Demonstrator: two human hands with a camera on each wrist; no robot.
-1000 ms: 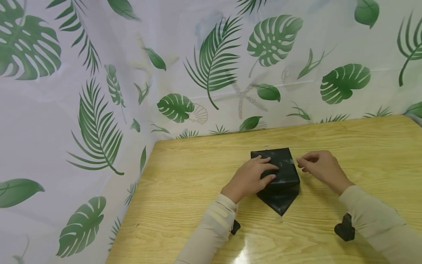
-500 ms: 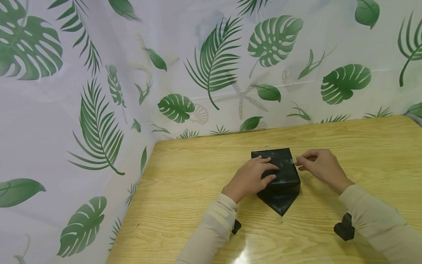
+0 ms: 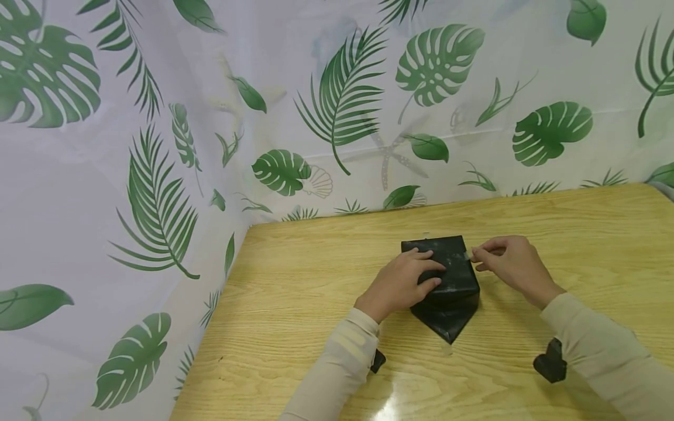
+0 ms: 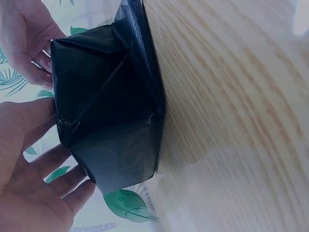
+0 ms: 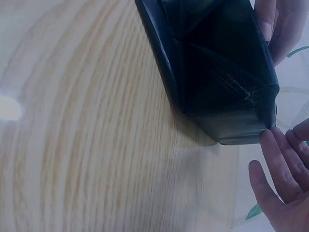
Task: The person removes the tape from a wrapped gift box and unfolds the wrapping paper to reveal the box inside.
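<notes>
A box wrapped in black plastic (image 3: pixel 455 272) lies on the table, with a pointed folded flap at its near side. My left hand (image 3: pixel 402 280) rests on its top, fingers spread and thumb near the front edge. At the box's right edge, my right hand (image 3: pixel 513 266) pinches a small piece of clear tape (image 3: pixel 468 255) between thumb and forefinger. In the left wrist view the wrapped box (image 4: pixel 106 96) shows creased folds on its end, with the left hand (image 4: pixel 34 169) along its top. The right wrist view shows the right fingertips at the box's edge (image 5: pixel 268 133).
Small bits of clear tape (image 3: pixel 446 349) stick to the wooden table (image 3: pixel 295 292) in front of the box and behind it (image 3: pixel 426 235). Dark wrist pieces show beside both sleeves. A leaf-print cloth (image 3: pixel 337 117) hangs behind the table and at its left.
My right fingers have moved very slightly up and left, and the tape at the box's right edge now lifts a little. My left hand and the box have stayed still.
</notes>
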